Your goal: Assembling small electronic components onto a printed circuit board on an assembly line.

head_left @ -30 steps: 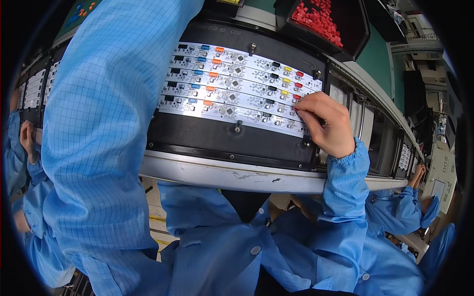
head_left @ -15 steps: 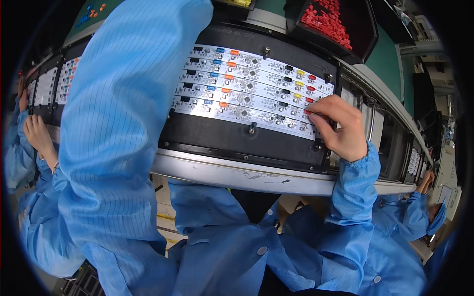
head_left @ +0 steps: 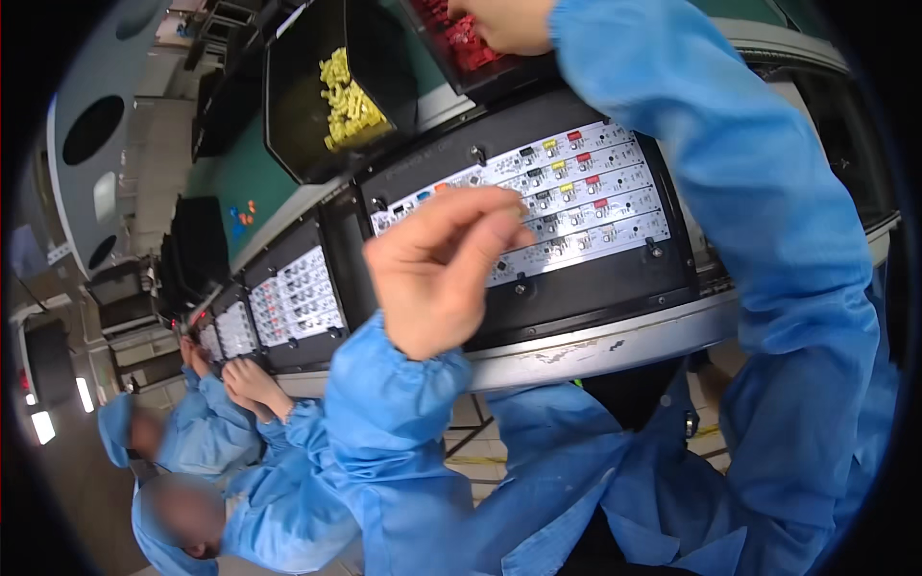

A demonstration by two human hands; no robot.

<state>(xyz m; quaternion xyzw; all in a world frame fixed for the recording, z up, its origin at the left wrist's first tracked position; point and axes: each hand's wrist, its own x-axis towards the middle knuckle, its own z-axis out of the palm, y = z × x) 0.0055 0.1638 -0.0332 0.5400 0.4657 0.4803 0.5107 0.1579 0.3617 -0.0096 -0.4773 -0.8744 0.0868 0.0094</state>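
My left hand (head_left: 437,269) is closed in a pinch above the boards, with a small yellow connector (head_left: 521,208) barely showing at the fingertips. Below it lie several white circuit-board strips (head_left: 629,230) in a black fixture (head_left: 595,288), partly hidden by this hand. Black, yellow and red connectors sit on the strips; the lowest visible strip shows no red one. At the top edge, my right hand (head_left: 514,24) reaches into a black bin of red connectors (head_left: 471,48). Its fingertips are among the parts and partly cut off by the picture edge.
Left of the red parts stands a black bin (head_left: 288,106) holding yellow connectors (head_left: 351,110). A metal rail (head_left: 586,360) runs along the near side. Further left are more fixtured boards (head_left: 293,298), loose blue and orange parts (head_left: 242,219) and co-workers' hands (head_left: 254,384).
The view has swung left. My left hand has come back over the boards with a yellow connector. My right hand has left the strips' right end and moved up into the red-parts bin.
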